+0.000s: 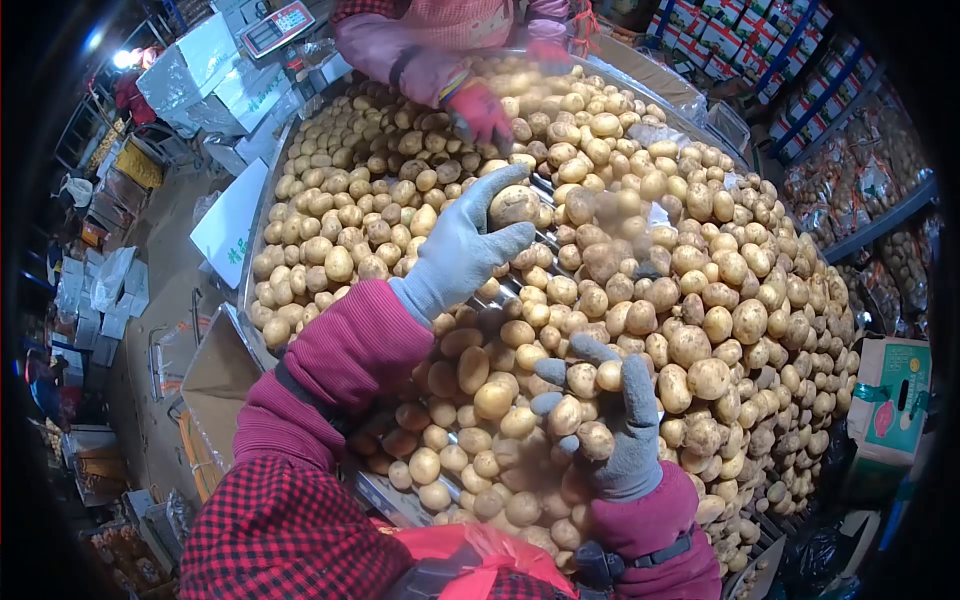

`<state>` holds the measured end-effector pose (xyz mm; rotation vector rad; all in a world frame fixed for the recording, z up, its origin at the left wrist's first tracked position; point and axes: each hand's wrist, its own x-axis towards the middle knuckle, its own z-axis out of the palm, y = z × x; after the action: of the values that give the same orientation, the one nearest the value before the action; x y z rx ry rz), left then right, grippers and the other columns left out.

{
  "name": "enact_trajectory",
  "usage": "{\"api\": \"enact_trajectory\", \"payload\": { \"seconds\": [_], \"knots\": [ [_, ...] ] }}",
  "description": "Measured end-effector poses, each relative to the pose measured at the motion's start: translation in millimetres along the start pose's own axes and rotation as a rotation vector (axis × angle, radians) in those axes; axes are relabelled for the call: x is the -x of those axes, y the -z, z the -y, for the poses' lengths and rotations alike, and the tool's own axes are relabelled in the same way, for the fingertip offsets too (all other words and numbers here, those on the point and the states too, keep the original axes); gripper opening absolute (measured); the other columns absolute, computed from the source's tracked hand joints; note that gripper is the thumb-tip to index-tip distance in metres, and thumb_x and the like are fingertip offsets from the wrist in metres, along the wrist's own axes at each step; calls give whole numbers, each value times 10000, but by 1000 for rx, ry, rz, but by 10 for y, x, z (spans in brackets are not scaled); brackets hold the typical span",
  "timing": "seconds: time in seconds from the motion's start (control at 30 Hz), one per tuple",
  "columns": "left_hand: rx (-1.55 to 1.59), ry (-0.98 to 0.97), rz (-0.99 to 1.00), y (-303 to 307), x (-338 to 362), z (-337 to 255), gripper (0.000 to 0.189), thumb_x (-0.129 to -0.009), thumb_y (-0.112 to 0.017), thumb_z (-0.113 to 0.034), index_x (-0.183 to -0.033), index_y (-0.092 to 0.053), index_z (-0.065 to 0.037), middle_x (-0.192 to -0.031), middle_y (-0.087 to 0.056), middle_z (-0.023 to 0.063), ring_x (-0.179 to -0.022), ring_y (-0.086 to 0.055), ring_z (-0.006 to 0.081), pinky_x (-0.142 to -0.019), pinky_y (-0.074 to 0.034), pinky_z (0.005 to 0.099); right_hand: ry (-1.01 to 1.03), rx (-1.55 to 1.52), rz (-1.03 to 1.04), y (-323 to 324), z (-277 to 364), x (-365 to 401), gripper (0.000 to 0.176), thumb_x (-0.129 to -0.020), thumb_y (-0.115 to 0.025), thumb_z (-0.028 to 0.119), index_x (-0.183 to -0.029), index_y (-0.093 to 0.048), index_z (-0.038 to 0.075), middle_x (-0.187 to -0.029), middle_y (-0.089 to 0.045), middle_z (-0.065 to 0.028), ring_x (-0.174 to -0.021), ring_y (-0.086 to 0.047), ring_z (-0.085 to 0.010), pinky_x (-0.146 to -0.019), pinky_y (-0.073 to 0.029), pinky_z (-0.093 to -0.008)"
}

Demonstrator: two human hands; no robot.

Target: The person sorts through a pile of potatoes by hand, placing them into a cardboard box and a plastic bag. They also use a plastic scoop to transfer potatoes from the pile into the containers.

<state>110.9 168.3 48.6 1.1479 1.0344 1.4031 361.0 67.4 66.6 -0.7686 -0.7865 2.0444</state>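
Observation:
My left hand (455, 255), in a grey glove, grips a potato (514, 206) between thumb and fingers above the middle of the heap. Nearer to me, my right hand (628, 450), gloved too, is turned palm up with its fingers curled around several small potatoes (595, 440). Potatoes of mixed sizes lie all around both hands, some with dark soil marks. Between them, parts of a metal surface (500, 293) show just below my left hand.
Across the heap, another person's pink-gloved hand (480, 112) reaches into the potatoes; their other hand is blurred. White boxes (232, 225) and a scale (275, 28) stand at the left. A green carton (893, 400) is at the right, near bagged potatoes (850, 190).

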Motion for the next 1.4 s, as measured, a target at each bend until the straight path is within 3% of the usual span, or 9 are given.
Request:
{"api": "enact_trajectory", "payload": {
  "seconds": [0.07,0.13,0.37,0.43,0.5,0.6,0.73,1.23,1.4],
  "knots": [
    [-111,-85,-33,2,-5,67,657,-906,-725,-11,-1516,-484,-44,-1371,-590,71,-1167,-600,101,-1001,-517,254,18,77,-143,6,-2,1,697,-1065,-404,608,-1466,-465,40,-1300,-656,-263,-925,-767,-285,-580,-598,-262],
    [-238,-135,-50,23,-13,127,663,-924,-733,-31,-1529,-462,-47,-1333,-607,61,-1144,-603,100,-1006,-517,263,-38,-180,138,101,56,13,812,-1004,-690,395,-1559,-278,-30,-1515,-405,-262,-1182,-670,-339,-922,-633,-371],
    [-100,111,-87,-42,171,186,583,-904,-760,-106,-1445,-548,-66,-1101,-663,18,-951,-611,89,-822,-548,256,-88,-39,36,1,132,40,820,-980,-710,446,-1550,-336,-8,-1378,-595,-213,-1118,-677,-248,-745,-574,-245],
    [-216,227,-60,-26,275,120,572,-913,-753,-121,-1445,-549,-71,-1109,-661,16,-938,-597,84,-820,-539,263,138,212,116,49,7,61,807,-1010,-632,498,-1555,-320,-8,-1394,-580,-223,-1123,-674,-251,-756,-583,-266],
    [-201,152,-32,13,388,244,563,-927,-732,-104,-1454,-537,-75,-1085,-662,1,-868,-592,70,-781,-538,259,-68,59,8,-11,92,27,801,-1046,-442,601,-1547,-309,-9,-1404,-566,-248,-1091,-679,-274,-765,-592,-308],
    [-151,300,32,-16,560,145,621,-931,-744,-99,-1504,-506,-67,-1454,-540,73,-1281,-531,147,-1064,-468,285,23,162,4,-76,94,77,806,-1041,-454,597,-1548,-303,-11,-1408,-561,-258,-1087,-678,-283,-776,-597,-320],
    [-175,262,76,59,700,357,598,-930,-737,-80,-1491,-530,-70,-1484,-543,75,-1349,-512,167,-1135,-421,312,-84,15,-13,-91,160,44,864,-1018,-492,613,-1562,-280,-24,-1412,-556,-274,-1104,-677,-296,-799,-602,-335],
    [18,313,-11,117,681,764,317,-1036,-643,-166,-1339,-641,-72,-1135,-715,28,-1025,-650,95,-918,-541,247,-154,-146,-4,-134,190,63,644,-1049,-502,548,-1440,-444,39,-1351,-600,-245,-1110,-685,-328,-766,-621,-337],
    [97,310,-60,54,697,753,247,-1015,-658,-171,-1245,-701,-93,-1119,-680,1,-988,-611,71,-871,-514,225,-16,58,-8,-202,162,99,856,-990,-541,618,-1520,-340,-23,-1378,-575,-256,-1079,-685,-298,-815,-599,-351]
  ]
}}
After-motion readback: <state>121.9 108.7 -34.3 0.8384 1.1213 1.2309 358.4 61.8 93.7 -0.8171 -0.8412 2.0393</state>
